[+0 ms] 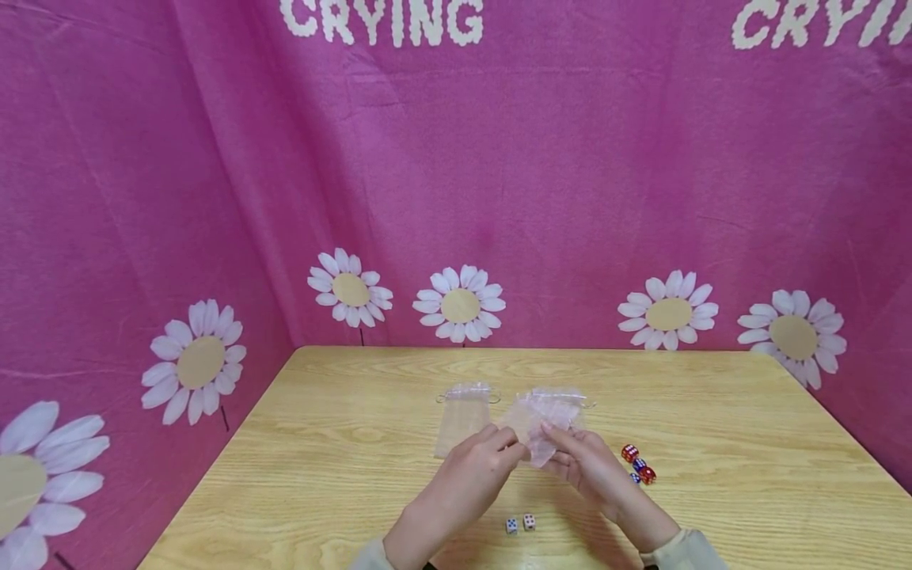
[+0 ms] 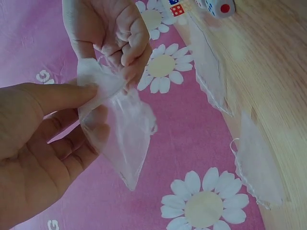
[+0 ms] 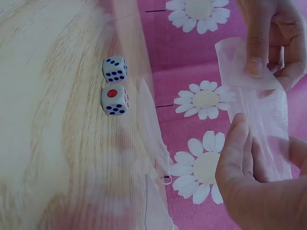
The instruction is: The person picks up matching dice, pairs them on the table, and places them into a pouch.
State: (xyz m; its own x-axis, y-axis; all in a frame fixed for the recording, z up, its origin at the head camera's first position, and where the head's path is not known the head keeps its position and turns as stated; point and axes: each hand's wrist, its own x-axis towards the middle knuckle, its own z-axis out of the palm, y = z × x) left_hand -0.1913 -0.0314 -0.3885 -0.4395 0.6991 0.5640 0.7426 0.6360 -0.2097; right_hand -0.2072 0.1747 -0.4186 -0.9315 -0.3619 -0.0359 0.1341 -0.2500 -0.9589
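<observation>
Hands [image 1: 476, 469] [image 1: 595, 470] half curled, both with pinch grip on sheer pouch [image 2: 123, 139].

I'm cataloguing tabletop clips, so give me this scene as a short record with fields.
Held item: sheer bag
Left hand: pinches the bag
Right hand: holds the same bag
On the table: two more sheer bags
Between the forearms: two white dice
Right of the right hand: red dice, blue dice
Backdrop: pink cloth with daisies

All views face the hands [image 1: 479, 469], wrist cameras closest.
</observation>
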